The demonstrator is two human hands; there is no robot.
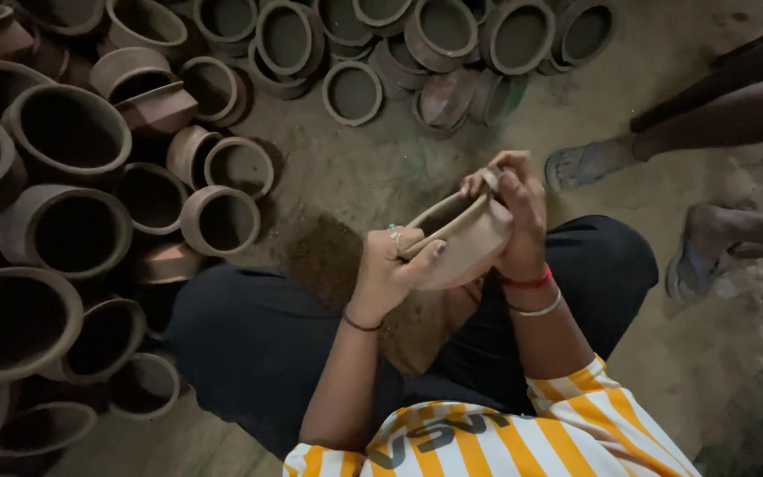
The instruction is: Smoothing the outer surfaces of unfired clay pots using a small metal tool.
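Close to the camera is a striped yellow and white shirt point(523, 437), and below it dark trousers point(258, 336) over bent knees. The person sits on the floor point(708, 353).

Just past the knees, both hands hold one small clay pot point(461, 243) up over the lap. The left hand point(390, 269) is closed on the near side, thumb pressed on the rim. The right hand point(514, 216) is closed on the far side, fingers curled over the top edge — they pinch a small pale bit there, and I cannot tell what it is.

The pot sits between the two hands, touching both, so neither one is nearer. It is tipped. Its open mouth faces up and to the left, and its round bottom points down to the right. The rim runs slanted from the left thumb up to the right fingers.

Farther off, many empty clay pots point(68, 132) lie on the left and along the top. At the right — another person's feet in sandals point(589, 163).
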